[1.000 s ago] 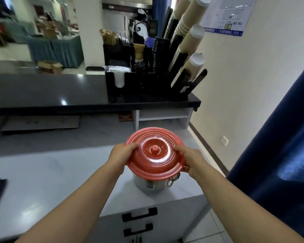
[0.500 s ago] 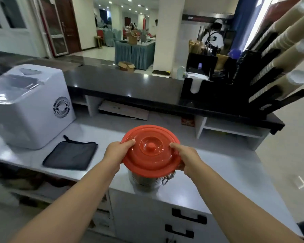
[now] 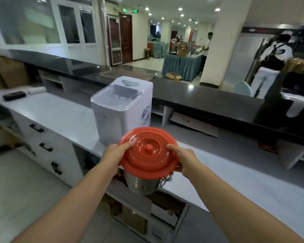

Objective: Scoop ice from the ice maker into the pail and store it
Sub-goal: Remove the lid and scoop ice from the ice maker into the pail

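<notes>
A steel pail (image 3: 142, 182) with an orange-red lid (image 3: 148, 152) hangs in the air in front of the counter's edge, carried between both hands. My left hand (image 3: 112, 157) grips the lid's left rim with the thumb on top. My right hand (image 3: 183, 159) grips the right rim the same way. A metal clasp shows on the pail's right side. Just behind the pail stands the white ice maker (image 3: 123, 109) on the pale counter (image 3: 63, 116), its clear top window shut.
A dark raised bar top (image 3: 200, 100) runs behind the counter. White drawers with black handles (image 3: 46, 147) sit below on the left, open shelves with boxes (image 3: 147, 216) under the pail. A black object (image 3: 14, 95) lies far left. People stand in the hall beyond.
The pail has been lifted off the counter and carried left, toward the ice maker. My view has swung left, so the cup rack has left the frame. Both hands keep their hold.
</notes>
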{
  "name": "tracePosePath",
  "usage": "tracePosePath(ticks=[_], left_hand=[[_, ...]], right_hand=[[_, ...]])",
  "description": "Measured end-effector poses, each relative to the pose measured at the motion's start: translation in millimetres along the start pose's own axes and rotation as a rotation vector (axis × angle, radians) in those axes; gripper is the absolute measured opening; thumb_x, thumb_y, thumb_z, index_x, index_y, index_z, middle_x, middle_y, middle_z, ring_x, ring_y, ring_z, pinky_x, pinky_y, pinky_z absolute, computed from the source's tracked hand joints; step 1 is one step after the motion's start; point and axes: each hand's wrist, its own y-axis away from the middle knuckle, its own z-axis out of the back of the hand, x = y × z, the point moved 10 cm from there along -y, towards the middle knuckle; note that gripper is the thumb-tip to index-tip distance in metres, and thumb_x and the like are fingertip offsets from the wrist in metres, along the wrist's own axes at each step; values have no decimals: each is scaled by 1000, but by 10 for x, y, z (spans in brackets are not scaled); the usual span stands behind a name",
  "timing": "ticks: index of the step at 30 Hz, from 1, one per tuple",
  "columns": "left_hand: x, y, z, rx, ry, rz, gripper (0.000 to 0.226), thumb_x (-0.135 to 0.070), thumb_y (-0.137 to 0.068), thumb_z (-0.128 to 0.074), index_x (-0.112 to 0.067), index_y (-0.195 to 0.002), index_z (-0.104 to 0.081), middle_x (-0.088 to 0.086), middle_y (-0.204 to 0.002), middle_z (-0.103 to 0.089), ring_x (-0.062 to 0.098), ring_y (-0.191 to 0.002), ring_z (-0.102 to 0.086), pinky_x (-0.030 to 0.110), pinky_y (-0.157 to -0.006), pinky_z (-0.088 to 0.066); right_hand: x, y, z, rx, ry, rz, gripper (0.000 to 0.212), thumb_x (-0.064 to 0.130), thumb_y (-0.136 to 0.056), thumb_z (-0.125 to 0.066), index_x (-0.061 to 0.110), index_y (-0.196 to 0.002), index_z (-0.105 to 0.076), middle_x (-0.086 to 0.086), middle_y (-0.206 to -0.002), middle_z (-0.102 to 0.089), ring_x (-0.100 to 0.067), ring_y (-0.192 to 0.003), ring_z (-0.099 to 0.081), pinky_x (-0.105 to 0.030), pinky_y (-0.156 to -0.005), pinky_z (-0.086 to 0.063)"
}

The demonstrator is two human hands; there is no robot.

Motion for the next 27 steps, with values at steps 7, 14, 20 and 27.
tracePosePath(ticks=[7,14,20,27], left_hand=[[-153,-358,1493,-182,37,0,17,-31,-79,-72,-18,-75,-63,0,-72,-67,15,-67,-63,25,-54,-46],[-184,-530,2510,-311,84,29,8,-24,-79,-66,-16,-77,-64,4,-72,-66,17,-63,-60,24,-51,-44],[-152,-793,3058,-371,120,51,6,-20,-81,-65,-14,-79,-64,7,-74,-67,21,-65,-62,28,-56,-47],[-454,-1439,3431,-436,117,24,7,-19,-81,-65,-12,-79,-64,6,-70,-67,20,-63,-62,27,-54,-45]], right_hand=[[8,-23,-1604,120,27,-13,30,23,-74,-77,5,-88,-59,-13,-71,-66,-25,-58,-64,-29,-45,-49],[1,-56,-2763,248,142,-19,22,21,-76,-74,4,-78,-60,-9,-57,-59,-24,-49,-58,-37,-52,-54],[-40,-253,-3559,358,194,-32,34,25,-78,-74,2,-98,-59,-16,-83,-65,-29,-68,-63,-45,-65,-58],[174,-761,-4281,411,179,-23,28,29,-82,-69,6,-93,-58,-12,-74,-64,-28,-62,-64,-42,-59,-59]])
